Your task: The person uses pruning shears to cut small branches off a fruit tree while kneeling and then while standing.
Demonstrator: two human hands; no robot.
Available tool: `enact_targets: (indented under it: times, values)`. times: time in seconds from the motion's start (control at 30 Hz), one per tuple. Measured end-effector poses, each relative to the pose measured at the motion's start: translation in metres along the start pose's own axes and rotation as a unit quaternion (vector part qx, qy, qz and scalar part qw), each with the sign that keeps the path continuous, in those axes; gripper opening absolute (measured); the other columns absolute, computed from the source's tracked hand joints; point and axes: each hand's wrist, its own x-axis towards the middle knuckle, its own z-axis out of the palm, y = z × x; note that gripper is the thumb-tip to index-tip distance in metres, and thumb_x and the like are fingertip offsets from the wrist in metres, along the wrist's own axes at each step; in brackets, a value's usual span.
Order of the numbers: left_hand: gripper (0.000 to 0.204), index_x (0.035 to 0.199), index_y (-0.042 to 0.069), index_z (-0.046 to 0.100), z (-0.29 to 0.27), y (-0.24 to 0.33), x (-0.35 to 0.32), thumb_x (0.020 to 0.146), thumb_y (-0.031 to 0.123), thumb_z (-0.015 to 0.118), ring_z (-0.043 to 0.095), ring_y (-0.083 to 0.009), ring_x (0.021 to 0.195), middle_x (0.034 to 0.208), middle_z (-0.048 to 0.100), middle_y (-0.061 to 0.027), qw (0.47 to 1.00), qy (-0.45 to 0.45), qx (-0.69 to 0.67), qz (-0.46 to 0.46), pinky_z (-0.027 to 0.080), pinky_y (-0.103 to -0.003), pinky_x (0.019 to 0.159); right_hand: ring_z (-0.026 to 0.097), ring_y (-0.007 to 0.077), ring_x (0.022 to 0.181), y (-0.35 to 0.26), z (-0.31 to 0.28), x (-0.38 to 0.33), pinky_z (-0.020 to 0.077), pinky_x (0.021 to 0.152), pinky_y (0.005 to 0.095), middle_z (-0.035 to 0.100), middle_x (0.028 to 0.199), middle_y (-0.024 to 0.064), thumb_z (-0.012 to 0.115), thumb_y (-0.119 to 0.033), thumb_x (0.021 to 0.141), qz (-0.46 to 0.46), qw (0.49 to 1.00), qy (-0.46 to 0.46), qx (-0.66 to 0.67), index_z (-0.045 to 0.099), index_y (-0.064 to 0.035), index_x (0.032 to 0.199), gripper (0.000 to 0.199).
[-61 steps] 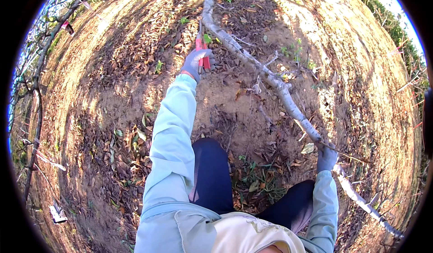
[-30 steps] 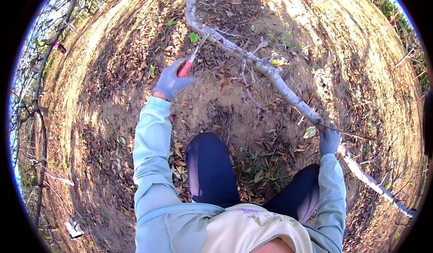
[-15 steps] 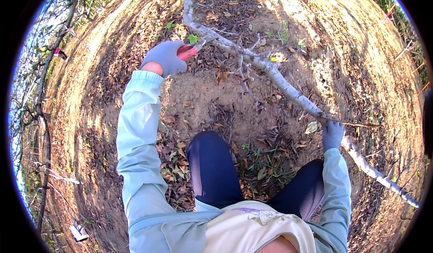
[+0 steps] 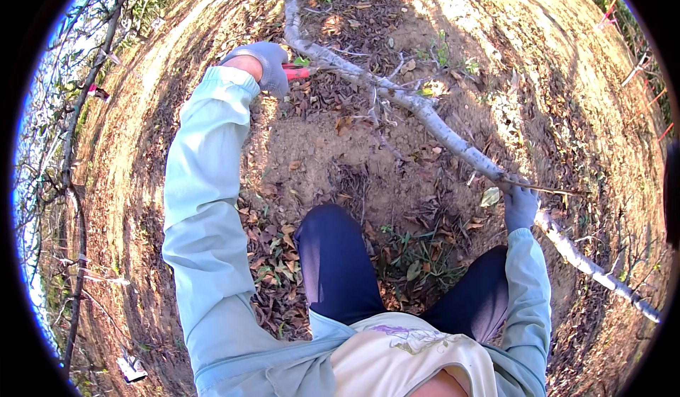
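A long pale-barked branch [image 4: 433, 119] slants across the view from the far middle down to the right rim. Near its far part, my left hand [image 4: 266, 64] in a grey glove is closed around red-handled pruning shears [image 4: 297, 72]. Their tip reaches the branch's left side; whether the blades are closed on a twig cannot be made out. My right hand [image 4: 522, 208], also gloved, is wrapped around the branch lower down on the right, beside a thin side twig [image 4: 549, 189]. Small twigs [image 4: 375, 106] stick out from the branch's middle.
Bare soil [image 4: 312, 142] and dry leaves [image 4: 273, 262] lie under the branch, with grass [image 4: 425, 262] between my knees. A dark, thin tree trunk [image 4: 69, 142] with bare limbs stands at the left. A small white object [image 4: 132, 369] lies at the lower left.
My left hand has shifted slightly left and away from me, and the shears have turned from slanting up to nearly level. My right hand keeps its hold, almost unmoved.
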Motion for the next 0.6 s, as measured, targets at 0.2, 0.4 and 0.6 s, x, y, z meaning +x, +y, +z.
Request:
enact_targets:
  times: [0.2, 0.4, 0.6]
  values:
    - [0.052, 0.105, 0.012, 0.067, -0.003, 0.004, 0.010, 0.056, 0.028, 0.075, 0.065, -0.0307, 0.084, 0.090, 0.068, -0.0116, 1.000, 0.001, 0.028, -0.007, 0.051, -0.041, 0.074, 0.052, 0.0330, 0.110, 0.000, 0.005, -0.003, 0.0430, 0.092, 0.0446, 0.056, 0.117, 0.0079, 0.066, -0.014, 0.078, -0.002, 1.000, 0.009, 0.019, 0.054, -0.0157, 0.124, 0.048]
    - [0.053, 0.106, 0.013, 0.067, 0.002, 0.002, 0.006, 0.058, 0.032, 0.075, 0.065, -0.0296, 0.084, 0.090, 0.068, -0.0103, 1.000, 0.021, -0.013, -0.007, 0.051, -0.040, 0.076, 0.052, 0.0328, 0.110, -0.004, 0.004, -0.001, 0.0442, 0.090, 0.0438, 0.056, 0.117, 0.0077, 0.067, -0.012, 0.077, 0.013, 0.999, -0.021, 0.033, 0.054, -0.0156, 0.124, 0.049]
    - [0.053, 0.110, 0.013, 0.066, 0.021, -0.004, 0.006, 0.061, 0.033, 0.072, 0.063, -0.0271, 0.081, 0.088, 0.067, -0.0114, 0.996, 0.057, -0.069, 0.002, 0.049, -0.036, 0.076, 0.052, 0.0363, 0.112, 0.004, 0.010, -0.001, 0.0444, 0.094, 0.0446, 0.058, 0.122, 0.0108, 0.067, -0.015, 0.079, 0.003, 0.999, 0.012, 0.034, 0.057, -0.0135, 0.124, 0.046]
